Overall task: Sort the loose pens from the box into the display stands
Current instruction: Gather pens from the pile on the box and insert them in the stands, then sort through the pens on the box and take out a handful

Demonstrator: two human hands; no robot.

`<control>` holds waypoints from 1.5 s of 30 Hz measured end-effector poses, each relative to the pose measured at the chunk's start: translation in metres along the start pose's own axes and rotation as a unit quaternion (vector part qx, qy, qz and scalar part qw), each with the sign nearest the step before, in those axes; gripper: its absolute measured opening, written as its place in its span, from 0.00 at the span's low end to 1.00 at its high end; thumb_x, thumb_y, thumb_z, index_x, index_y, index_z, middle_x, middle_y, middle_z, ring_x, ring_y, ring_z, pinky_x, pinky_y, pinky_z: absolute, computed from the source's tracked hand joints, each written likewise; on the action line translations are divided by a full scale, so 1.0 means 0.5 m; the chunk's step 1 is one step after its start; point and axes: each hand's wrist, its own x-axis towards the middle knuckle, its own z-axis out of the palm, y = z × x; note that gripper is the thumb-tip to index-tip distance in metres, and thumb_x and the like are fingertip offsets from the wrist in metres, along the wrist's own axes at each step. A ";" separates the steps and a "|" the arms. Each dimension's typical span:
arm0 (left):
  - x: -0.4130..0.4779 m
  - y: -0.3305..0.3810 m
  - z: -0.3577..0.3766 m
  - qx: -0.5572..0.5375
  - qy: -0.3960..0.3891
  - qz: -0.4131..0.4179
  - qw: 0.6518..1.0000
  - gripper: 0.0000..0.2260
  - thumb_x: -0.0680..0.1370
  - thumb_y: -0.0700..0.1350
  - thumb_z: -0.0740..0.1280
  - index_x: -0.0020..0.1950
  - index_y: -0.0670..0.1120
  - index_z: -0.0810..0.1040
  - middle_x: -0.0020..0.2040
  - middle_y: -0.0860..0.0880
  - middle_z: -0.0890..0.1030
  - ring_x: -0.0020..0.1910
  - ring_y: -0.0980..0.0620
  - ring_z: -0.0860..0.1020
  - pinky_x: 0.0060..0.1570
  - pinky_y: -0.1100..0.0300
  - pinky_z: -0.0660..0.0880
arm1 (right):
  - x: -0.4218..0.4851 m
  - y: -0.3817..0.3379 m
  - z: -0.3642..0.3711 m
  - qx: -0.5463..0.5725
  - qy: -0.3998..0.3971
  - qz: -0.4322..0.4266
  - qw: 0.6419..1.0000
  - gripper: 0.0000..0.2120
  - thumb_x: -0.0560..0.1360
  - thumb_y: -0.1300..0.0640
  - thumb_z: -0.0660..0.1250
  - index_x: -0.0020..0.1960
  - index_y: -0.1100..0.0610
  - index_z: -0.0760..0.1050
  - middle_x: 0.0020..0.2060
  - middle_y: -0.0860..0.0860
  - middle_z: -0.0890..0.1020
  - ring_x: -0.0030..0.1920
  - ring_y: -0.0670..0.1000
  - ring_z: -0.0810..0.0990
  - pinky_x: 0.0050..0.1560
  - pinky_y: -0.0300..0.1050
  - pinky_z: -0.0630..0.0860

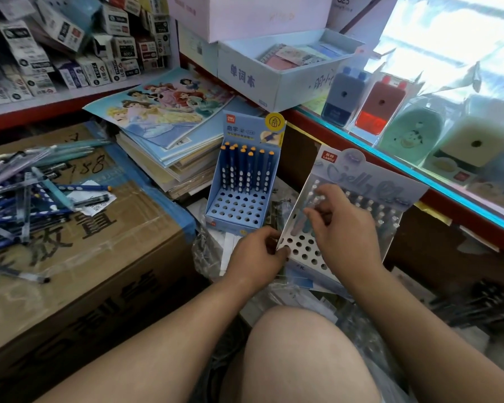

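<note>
L hand (256, 253) pinches front-left corner of pale stand (303, 250), thumb and fingers clamped on its edge; stand is tilted. R hand (345, 228) is over the stand's back-left, fingers curled on a pale pen (298, 225) sitting in a hole. Blue stand (236, 207) just behind holds orange-tipped pens (246, 167) upright in back rows. Loose pens (26, 199) lie piled on cardboard box (114, 242), far left.

We see a taped cardboard box (99, 257) carrying a heap of loose pens (26, 193) and a paper slip (90, 199); just beside it a stack of books (169, 164) bears a princess-print sheet (163, 109).
</note>
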 end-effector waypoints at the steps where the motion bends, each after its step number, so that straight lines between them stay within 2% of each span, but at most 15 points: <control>1: -0.002 -0.001 0.001 0.001 0.002 0.003 1.000 0.12 0.78 0.48 0.73 0.60 0.48 0.81 0.52 0.53 0.85 0.50 0.56 0.82 0.55 0.56 0.80 | 0.000 0.001 0.004 -0.005 0.002 -0.006 1.000 0.12 0.80 0.54 0.69 0.63 0.54 0.75 0.42 0.45 0.83 0.37 0.42 0.75 0.38 0.27 0.65; 4: -0.004 0.000 0.002 0.008 0.003 0.006 1.000 0.12 0.78 0.48 0.72 0.61 0.49 0.81 0.53 0.53 0.84 0.50 0.56 0.81 0.54 0.58 0.79 | 0.002 0.001 0.012 0.004 0.015 -0.001 1.000 0.11 0.81 0.51 0.67 0.61 0.54 0.76 0.41 0.43 0.81 0.37 0.39 0.75 0.38 0.27 0.66; 8: -0.002 0.000 0.001 0.006 0.003 0.001 1.000 0.11 0.78 0.48 0.73 0.60 0.49 0.81 0.51 0.54 0.84 0.49 0.56 0.81 0.53 0.60 0.79 | 0.001 0.000 0.021 0.037 0.038 0.048 0.997 0.11 0.80 0.49 0.68 0.58 0.55 0.80 0.40 0.39 0.76 0.38 0.32 0.73 0.40 0.25 0.66; 14: -0.001 -0.003 0.003 -0.001 0.002 -0.008 1.000 0.11 0.78 0.48 0.73 0.59 0.50 0.81 0.49 0.56 0.82 0.49 0.58 0.80 0.50 0.64 0.76 | 0.000 -0.008 0.044 0.039 0.046 0.084 0.995 0.13 0.79 0.47 0.70 0.54 0.56 0.83 0.43 0.48 0.85 0.39 0.43 0.79 0.38 0.31 0.71; 17: 0.000 -0.003 0.003 0.002 0.002 -0.010 1.000 0.11 0.78 0.48 0.73 0.60 0.50 0.81 0.50 0.56 0.83 0.49 0.57 0.81 0.50 0.64 0.76 | 0.008 -0.007 0.045 0.008 0.035 0.089 0.995 0.14 0.79 0.46 0.69 0.53 0.56 0.83 0.42 0.49 0.85 0.39 0.45 0.79 0.41 0.39 0.77; 22: 0.001 0.001 0.002 0.016 0.000 -0.007 1.000 0.11 0.78 0.48 0.72 0.59 0.49 0.81 0.51 0.53 0.84 0.49 0.55 0.81 0.52 0.59 0.79 | 0.014 -0.003 0.037 -0.027 0.018 0.072 0.997 0.15 0.79 0.43 0.68 0.51 0.55 0.82 0.37 0.46 0.82 0.37 0.46 0.80 0.42 0.46 0.81; 27: -0.014 0.013 -0.024 0.071 -0.011 0.005 0.997 0.17 0.79 0.52 0.70 0.66 0.49 0.78 0.55 0.51 0.83 0.53 0.52 0.81 0.55 0.54 0.79 | -0.015 -0.004 0.011 0.019 0.002 0.096 0.995 0.18 0.75 0.38 0.70 0.56 0.49 0.77 0.40 0.39 0.79 0.41 0.42 0.81 0.43 0.48 0.82; 30: -0.034 0.032 -0.079 0.101 -0.017 0.025 0.994 0.16 0.79 0.52 0.70 0.66 0.51 0.77 0.56 0.54 0.81 0.54 0.54 0.79 0.56 0.54 0.79 | -0.035 -0.011 -0.021 0.091 -0.022 0.043 0.995 0.13 0.75 0.44 0.72 0.56 0.44 0.73 0.44 0.39 0.79 0.45 0.40 0.79 0.44 0.40 0.80; 32: -0.051 0.051 -0.137 0.132 -0.014 0.042 0.990 0.16 0.80 0.52 0.70 0.67 0.52 0.76 0.56 0.55 0.79 0.54 0.56 0.78 0.54 0.59 0.77 | -0.036 -0.026 -0.040 0.121 -0.077 -0.018 0.990 0.16 0.75 0.48 0.73 0.60 0.42 0.72 0.49 0.37 0.77 0.50 0.40 0.78 0.48 0.36 0.78; 36: -0.102 0.069 -0.282 0.201 0.016 0.041 0.979 0.22 0.79 0.55 0.71 0.71 0.53 0.73 0.62 0.53 0.76 0.58 0.55 0.77 0.61 0.53 0.77 | -0.010 -0.086 -0.054 0.127 -0.236 -0.098 0.958 0.29 0.73 0.45 0.73 0.72 0.39 0.68 0.62 0.38 0.70 0.62 0.40 0.73 0.63 0.44 0.78; 39: -0.171 0.063 -0.398 0.276 0.030 0.012 0.961 0.29 0.78 0.59 0.70 0.76 0.53 0.68 0.69 0.51 0.72 0.65 0.52 0.74 0.67 0.53 0.73 | 0.019 -0.162 -0.047 0.095 -0.325 -0.161 0.927 0.34 0.73 0.41 0.74 0.74 0.34 0.62 0.67 0.37 0.64 0.67 0.41 0.69 0.70 0.47 0.73; 42: -0.250 0.046 -0.508 0.295 0.044 -0.025 0.954 0.33 0.77 0.63 0.69 0.78 0.54 0.63 0.74 0.51 0.67 0.70 0.51 0.71 0.69 0.53 0.71 | 0.039 -0.257 -0.025 0.069 -0.360 -0.240 0.899 0.37 0.72 0.38 0.74 0.75 0.33 0.58 0.69 0.38 0.63 0.69 0.41 0.67 0.70 0.45 0.70; 45: -0.323 0.022 -0.597 0.278 0.085 -0.080 0.954 0.39 0.75 0.65 0.70 0.81 0.55 0.57 0.78 0.51 0.62 0.72 0.51 0.70 0.69 0.52 0.70 | 0.044 -0.363 0.012 0.083 -0.379 -0.275 0.879 0.41 0.70 0.37 0.76 0.76 0.34 0.57 0.68 0.39 0.64 0.68 0.42 0.69 0.68 0.44 0.71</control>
